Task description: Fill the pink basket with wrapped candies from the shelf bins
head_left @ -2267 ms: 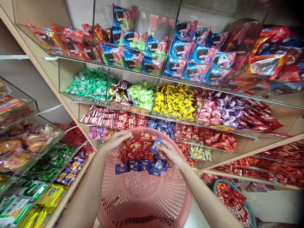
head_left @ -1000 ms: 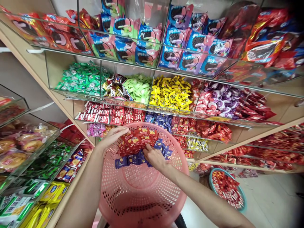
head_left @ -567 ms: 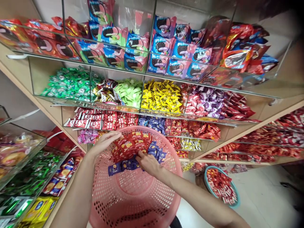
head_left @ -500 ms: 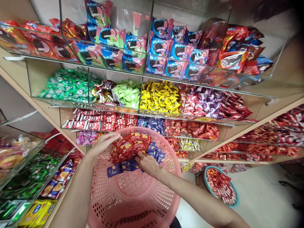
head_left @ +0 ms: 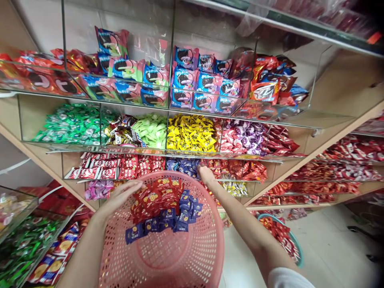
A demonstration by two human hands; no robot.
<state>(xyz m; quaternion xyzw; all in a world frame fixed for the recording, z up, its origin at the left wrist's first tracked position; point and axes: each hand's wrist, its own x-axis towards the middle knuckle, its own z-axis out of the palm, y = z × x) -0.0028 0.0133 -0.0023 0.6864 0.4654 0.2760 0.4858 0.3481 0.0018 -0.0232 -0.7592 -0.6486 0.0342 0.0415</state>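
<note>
Right hand (head_left: 205, 176) now out of basket (head_left: 211, 228), at shelf-edge blue sweets (head_left: 183, 166), grip unclear; left hand (head_left: 120, 197) open by red packets (head_left: 153, 198).

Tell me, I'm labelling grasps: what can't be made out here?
Head view:
- Right hand: fingertips buried in the shelf's blue packets; grip unclear.
- Left hand: its own back hides the palm on the red packets.
- Packet print: too small.
- Teal basket: cut by the right forearm.
</note>
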